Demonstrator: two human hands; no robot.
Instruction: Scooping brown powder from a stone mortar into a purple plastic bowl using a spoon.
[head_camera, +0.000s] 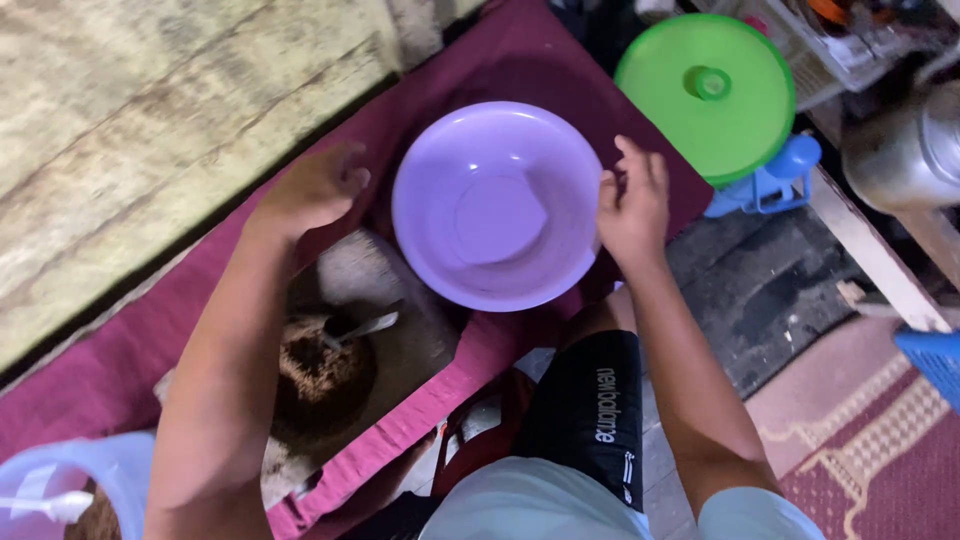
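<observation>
Squarely between the two hands sits a lilac plastic basin (497, 205), upright and empty, on a maroon cloth (120, 370). Right hand (632, 205) touches the rim at the near right side, fingers loosely curled together against its edge; whether they pinch it I cannot tell. Left hand (312, 188) hovers just beside the opposite rim, fingers apart and slack, holding nothing. Basin looks light, thin-walled, somewhat flexible, smooth and likely slippery; the rolled rim at both sides seems the surest hold. Green lid (706, 95) lies behind.
</observation>
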